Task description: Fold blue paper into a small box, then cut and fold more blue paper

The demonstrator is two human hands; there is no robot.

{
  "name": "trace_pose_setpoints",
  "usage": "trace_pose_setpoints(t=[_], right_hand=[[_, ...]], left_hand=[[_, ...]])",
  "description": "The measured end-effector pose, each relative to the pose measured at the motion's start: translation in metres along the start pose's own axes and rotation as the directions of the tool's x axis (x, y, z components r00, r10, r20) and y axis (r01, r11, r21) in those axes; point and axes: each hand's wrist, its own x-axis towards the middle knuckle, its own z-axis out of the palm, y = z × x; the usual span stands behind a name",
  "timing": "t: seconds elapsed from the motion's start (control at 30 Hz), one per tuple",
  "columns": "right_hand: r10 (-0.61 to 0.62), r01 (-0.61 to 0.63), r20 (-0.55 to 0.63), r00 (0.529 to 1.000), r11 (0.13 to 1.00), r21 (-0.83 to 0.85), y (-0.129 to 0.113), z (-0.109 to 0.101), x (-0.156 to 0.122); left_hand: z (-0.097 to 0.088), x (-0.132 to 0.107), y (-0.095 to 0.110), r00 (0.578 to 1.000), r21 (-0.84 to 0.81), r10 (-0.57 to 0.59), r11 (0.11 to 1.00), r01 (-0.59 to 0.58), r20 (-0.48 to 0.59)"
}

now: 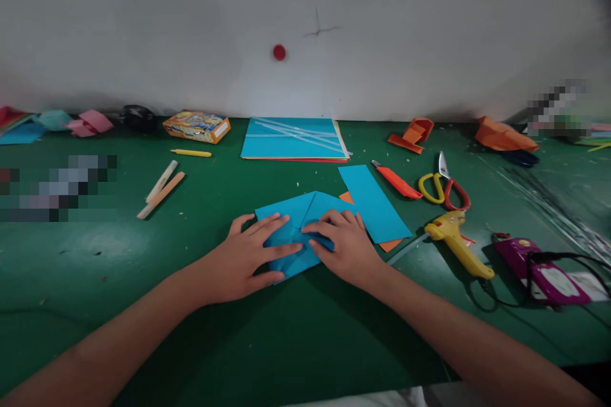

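A folded sheet of blue paper (305, 216) lies on the green table (143, 280) in front of me. My left hand (245, 257) rests flat on its left part, fingers stretched out and pointing right. My right hand (346, 245) presses on the right part, fingers together and bent down onto a fold near the middle. The fingertips of both hands almost meet. A blue paper strip (375, 203) lies just right of my right hand, over a bit of orange paper (391, 245).
A stack of coloured sheets (293, 140) lies at the back by the wall. To the right are an orange cutter (396, 181), scissors (443, 187), a yellow glue gun (458, 241) and a purple device (539, 270) with a cable. Glue sticks (160, 194) and a small box (196, 125) lie left.
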Motion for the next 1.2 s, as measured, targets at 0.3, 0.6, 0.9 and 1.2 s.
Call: trace_pose_setpoints(t=[0.3, 0.6, 0.9, 1.2], right_hand=[[-0.012, 0.012, 0.004, 1.0, 1.0, -0.008, 0.0011, -0.0002, -0.0001], [-0.019, 0.02, 0.007, 1.0, 0.999, -0.031, 0.002, -0.0005, -0.0007], [-0.036, 0.037, 0.01, 0.999, 0.999, -0.025, 0.0022, -0.002, -0.0024], [-0.024, 0.025, 0.008, 1.0, 0.999, -0.039, 0.0018, -0.0009, 0.0003]], left_hand=[[0.0005, -0.0014, -0.0039, 0.998, 0.014, 0.002, 1.0, -0.003, 0.069], [0.003, 0.0007, -0.0035, 0.999, 0.018, -0.021, 1.0, 0.02, 0.048], [0.0032, -0.0017, -0.0051, 0.999, 0.025, -0.011, 1.0, 0.01, 0.048], [0.0003, -0.001, -0.0004, 0.996, 0.037, 0.008, 0.999, -0.012, 0.093]])
